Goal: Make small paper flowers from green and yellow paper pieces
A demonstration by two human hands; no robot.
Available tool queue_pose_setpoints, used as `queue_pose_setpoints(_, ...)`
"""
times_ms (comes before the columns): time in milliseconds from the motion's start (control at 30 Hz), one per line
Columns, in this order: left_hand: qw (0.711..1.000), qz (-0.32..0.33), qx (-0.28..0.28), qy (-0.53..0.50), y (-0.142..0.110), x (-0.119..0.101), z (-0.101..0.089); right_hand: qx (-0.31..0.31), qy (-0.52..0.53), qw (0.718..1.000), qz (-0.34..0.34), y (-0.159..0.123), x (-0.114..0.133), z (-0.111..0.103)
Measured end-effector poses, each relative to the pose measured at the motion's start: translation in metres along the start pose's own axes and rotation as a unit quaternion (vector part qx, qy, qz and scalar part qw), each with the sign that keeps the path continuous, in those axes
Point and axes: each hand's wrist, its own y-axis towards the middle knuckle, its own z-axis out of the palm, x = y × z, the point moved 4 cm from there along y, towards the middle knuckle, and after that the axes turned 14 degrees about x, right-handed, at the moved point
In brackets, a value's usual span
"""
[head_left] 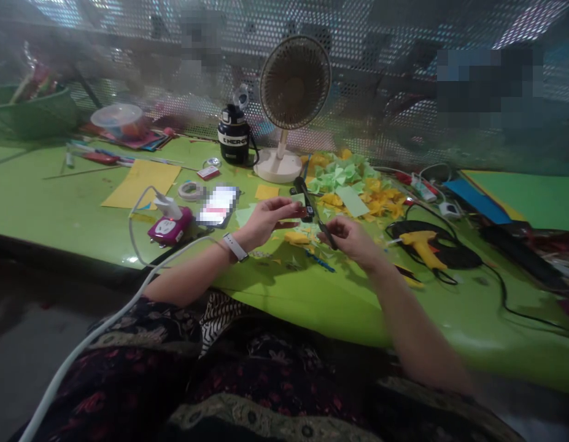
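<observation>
My left hand (266, 220) is raised over the green table (58, 202), its fingers pinched on a small pale green paper piece (299, 200). A white band sits on that wrist. My right hand (351, 238) is closed round the handles of dark scissors (312, 205), whose blades point up toward the paper. Below the hands lie yellow paper scraps (297, 237) and a blue strip (321, 262).
A heap of green and yellow folded paper (358, 184) lies behind the hands. A small fan (291, 98), a dark bottle (233, 138), a yellow glue gun (422, 247) with black cord, a phone (218, 205), a magenta plug (170, 227) with white cable and a yellow sheet (141, 182) stand about.
</observation>
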Motion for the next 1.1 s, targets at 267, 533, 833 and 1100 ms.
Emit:
queue_pose_setpoints(267,1.0,0.022,0.013,-0.011,0.003,0.003,-0.002,0.053,0.026,0.998,0.016,0.002,-0.005,0.01)
queue_pose_setpoints(533,0.999,0.019,-0.005,-0.026,0.001,0.002,0.002,0.059,0.004,0.998,0.008,0.001,-0.005,0.017)
queue_pose_setpoints(833,0.999,0.012,-0.016,-0.04,-0.001,0.002,0.004,0.033,-0.044,0.998,-0.012,0.002,-0.006,0.016)
queue_pose_setpoints(1100,0.997,0.013,-0.03,-0.068,-0.002,0.003,0.004,0.016,-0.082,0.996,-0.017,0.001,-0.006,0.015)
